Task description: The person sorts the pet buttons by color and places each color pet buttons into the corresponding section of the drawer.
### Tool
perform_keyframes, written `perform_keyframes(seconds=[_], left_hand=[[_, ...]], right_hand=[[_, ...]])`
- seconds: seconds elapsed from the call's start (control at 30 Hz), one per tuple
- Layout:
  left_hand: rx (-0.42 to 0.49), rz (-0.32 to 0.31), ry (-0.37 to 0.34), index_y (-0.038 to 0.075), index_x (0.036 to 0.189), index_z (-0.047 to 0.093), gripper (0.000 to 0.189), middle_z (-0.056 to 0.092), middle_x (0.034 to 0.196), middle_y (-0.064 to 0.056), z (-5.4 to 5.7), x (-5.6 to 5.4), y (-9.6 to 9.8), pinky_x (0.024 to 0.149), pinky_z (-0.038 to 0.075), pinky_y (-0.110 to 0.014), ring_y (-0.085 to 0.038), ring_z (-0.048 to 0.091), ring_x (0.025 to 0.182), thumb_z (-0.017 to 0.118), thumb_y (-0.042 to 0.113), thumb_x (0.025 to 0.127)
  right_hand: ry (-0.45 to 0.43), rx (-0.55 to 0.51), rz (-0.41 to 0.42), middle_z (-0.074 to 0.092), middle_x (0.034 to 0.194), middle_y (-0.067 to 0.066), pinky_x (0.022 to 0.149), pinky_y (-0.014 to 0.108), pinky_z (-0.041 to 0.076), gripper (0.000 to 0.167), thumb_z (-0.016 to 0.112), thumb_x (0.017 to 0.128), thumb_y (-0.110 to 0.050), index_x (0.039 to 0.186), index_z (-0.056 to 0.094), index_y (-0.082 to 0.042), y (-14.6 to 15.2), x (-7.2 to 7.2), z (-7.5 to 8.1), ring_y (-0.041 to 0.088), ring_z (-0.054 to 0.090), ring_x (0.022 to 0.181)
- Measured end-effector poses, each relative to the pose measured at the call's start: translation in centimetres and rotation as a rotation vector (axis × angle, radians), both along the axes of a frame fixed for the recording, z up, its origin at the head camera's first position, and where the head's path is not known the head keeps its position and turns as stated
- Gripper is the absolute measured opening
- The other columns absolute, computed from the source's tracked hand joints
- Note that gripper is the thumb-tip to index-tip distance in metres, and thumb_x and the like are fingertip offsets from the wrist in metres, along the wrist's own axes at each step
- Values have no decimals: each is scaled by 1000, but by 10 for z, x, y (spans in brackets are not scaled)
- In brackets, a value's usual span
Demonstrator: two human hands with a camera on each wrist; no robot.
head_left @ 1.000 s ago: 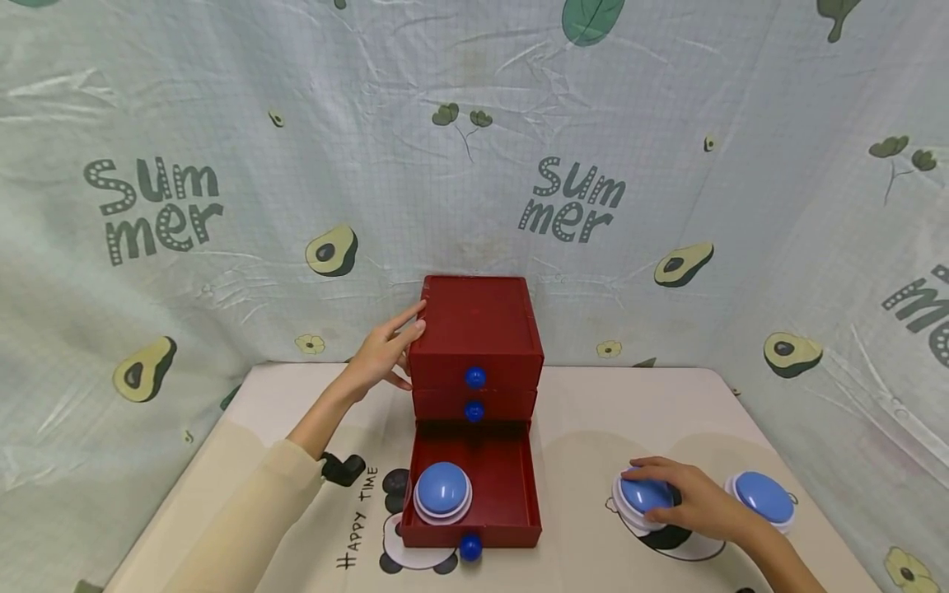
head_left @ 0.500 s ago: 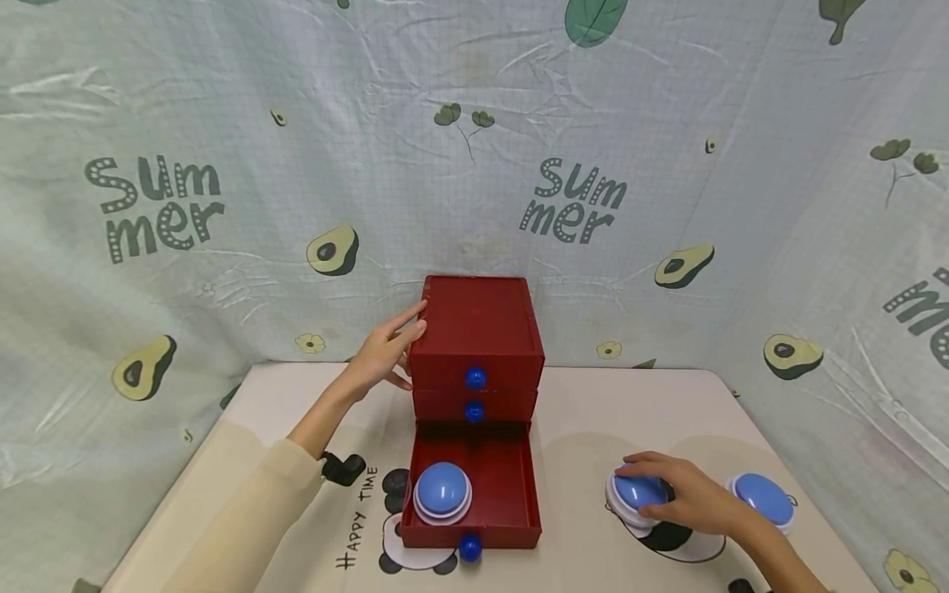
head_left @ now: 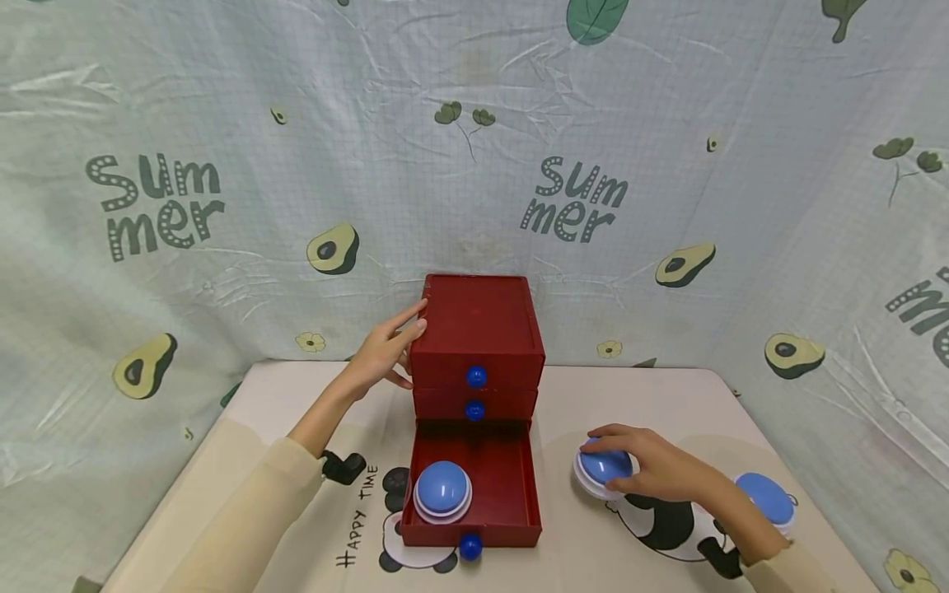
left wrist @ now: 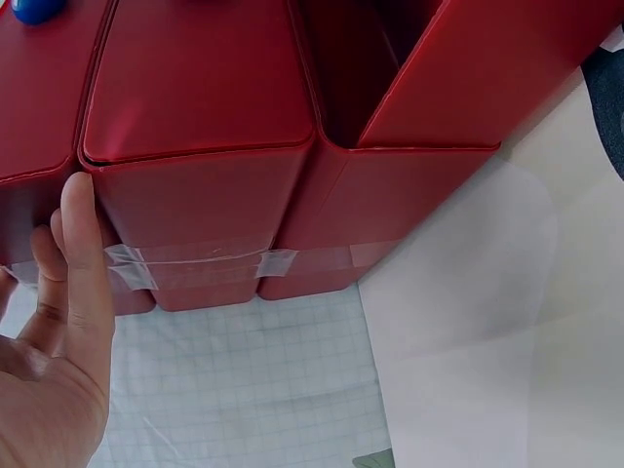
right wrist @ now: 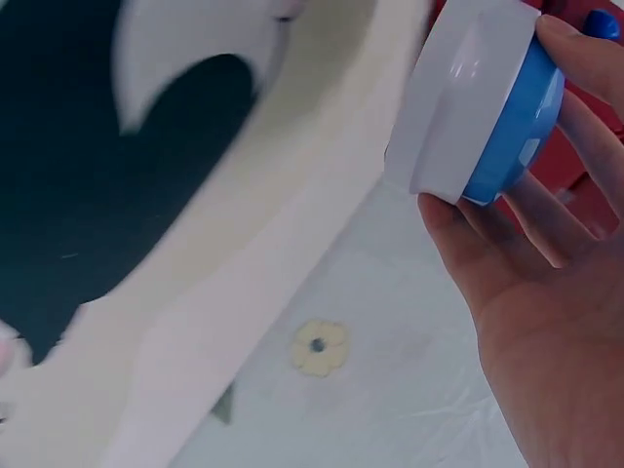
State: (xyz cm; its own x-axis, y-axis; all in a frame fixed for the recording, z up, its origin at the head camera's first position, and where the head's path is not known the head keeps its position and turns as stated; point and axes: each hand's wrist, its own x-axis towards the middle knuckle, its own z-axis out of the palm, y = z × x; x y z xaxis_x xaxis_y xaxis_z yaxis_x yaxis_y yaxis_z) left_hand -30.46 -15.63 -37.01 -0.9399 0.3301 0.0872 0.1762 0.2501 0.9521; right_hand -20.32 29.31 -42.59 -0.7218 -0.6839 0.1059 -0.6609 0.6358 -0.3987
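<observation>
A red chest of drawers (head_left: 476, 317) stands at the back of the table, its bottom drawer (head_left: 504, 494) pulled out. One push button (head_left: 442, 487), blue-domed on a white base, sits at the left in that drawer. My left hand (head_left: 378, 358) rests against the chest's left side, fingers extended; in the left wrist view its fingertips (left wrist: 78, 195) touch near a seam between drawers. With fingers and thumb around the rim, my right hand (head_left: 660, 468) grips a second push button (right wrist: 478, 107), right of the drawer. The right wrist view shows its white base facing away from the palm.
A third blue push button (head_left: 767, 498) lies at the table's right side, partly behind the right forearm. Blue knobs (head_left: 476, 377) mark the two closed drawers, and another knob (head_left: 470, 547) is on the open one. A printed cloth (head_left: 474, 198) hangs behind the table (head_left: 571, 395).
My right hand has moved left and away from me, toward the drawer, carrying the push button. The left hand stays on the chest.
</observation>
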Motion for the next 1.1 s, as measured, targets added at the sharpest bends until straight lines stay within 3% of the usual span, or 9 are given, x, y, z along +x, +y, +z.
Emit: perform_keyframes(seconds=[0.2, 0.4, 0.6, 0.87, 1.1], left_hand=[[-1, -2, -3, 42, 161, 32, 58, 65, 108, -17, -1, -3, 1, 62, 65, -52, -21, 67, 63, 50, 50, 106], [-4, 5, -2, 41, 162, 32, 58, 64, 110, -18, 1, -1, 0, 61, 65, -51, -21, 67, 62, 50, 49, 107], [-10, 9, 5, 40, 162, 31, 60, 64, 112, -20, 2, -2, 0, 67, 63, -59, -20, 66, 64, 50, 50, 107], [-7, 21, -3, 41, 162, 32, 59, 64, 112, -20, 0, -1, 0, 61, 65, -49, -21, 66, 63, 50, 50, 107], [-8, 15, -4, 41, 162, 31, 59, 61, 118, -21, 0, 0, 1, 62, 65, -50, -24, 67, 66, 50, 51, 106]], right_hand=[[-33, -5, 29, 62, 141, 17, 89, 48, 64, 48, 80, 88, -23, 134, 68, -21, -21, -11, 14, 41, 61, 124], [-54, 6, 62, 59, 145, 16, 91, 47, 64, 51, 79, 89, -27, 138, 66, -23, -47, -19, 27, 40, 59, 128], [-59, -1, 106, 58, 146, 13, 92, 45, 64, 52, 80, 88, -28, 138, 66, -25, -74, -23, 36, 38, 57, 131], [-74, -9, 155, 58, 147, 9, 97, 42, 62, 52, 80, 88, -25, 138, 66, -24, -105, -29, 36, 33, 57, 133], [-99, -10, 187, 59, 146, 8, 100, 36, 59, 49, 78, 89, -24, 137, 67, -22, -122, -35, 26, 30, 58, 132]])
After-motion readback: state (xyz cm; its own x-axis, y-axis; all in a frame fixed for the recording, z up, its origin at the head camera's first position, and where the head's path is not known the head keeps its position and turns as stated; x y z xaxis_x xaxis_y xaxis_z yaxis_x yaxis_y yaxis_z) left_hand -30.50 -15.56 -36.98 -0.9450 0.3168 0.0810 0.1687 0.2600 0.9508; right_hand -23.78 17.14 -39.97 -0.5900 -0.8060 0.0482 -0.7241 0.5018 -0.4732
